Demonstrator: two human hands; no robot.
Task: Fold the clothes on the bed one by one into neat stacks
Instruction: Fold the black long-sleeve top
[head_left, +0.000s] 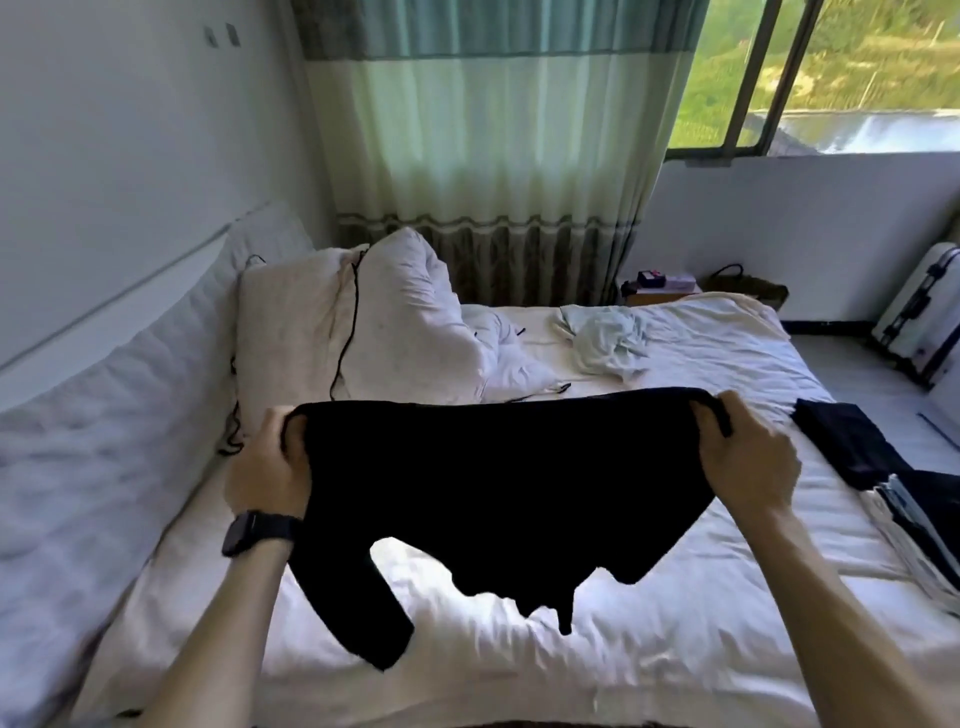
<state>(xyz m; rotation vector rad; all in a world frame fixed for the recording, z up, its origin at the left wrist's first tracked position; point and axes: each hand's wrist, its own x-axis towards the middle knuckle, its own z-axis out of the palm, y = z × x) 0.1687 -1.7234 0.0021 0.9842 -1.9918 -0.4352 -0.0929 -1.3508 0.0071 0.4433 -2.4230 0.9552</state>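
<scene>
White sheets are spread over the bed (675, 649), which fills most of the view. Behind it a green and white curtain (498, 156) is hung beside a window (831, 73), and a pale suitcase (924, 317) is stood by the wall at the far right. Two white pillows (363, 317) are leaned at the head of the bed, and a thin black cable (348, 332) is draped over them.

A black garment (498, 478) is held up above the middle of the bed, stretched wide between both hands. One upper corner is gripped by the left hand (270, 467), whose fingers are curled round the cloth. The other corner is gripped by the right hand (748, 457), whose fingers are also closed round the fabric. A sleeve is hung down at the lower left. A dark watch (254, 532) is worn on the left wrist.

A pale green garment (608, 343) is left crumpled on the far side of the bed. At the right edge a dark folded piece (852, 447) is laid flat. Just beside it, nearer, a stack of folded clothes (919, 525) is seen, partly cut off by the frame.
</scene>
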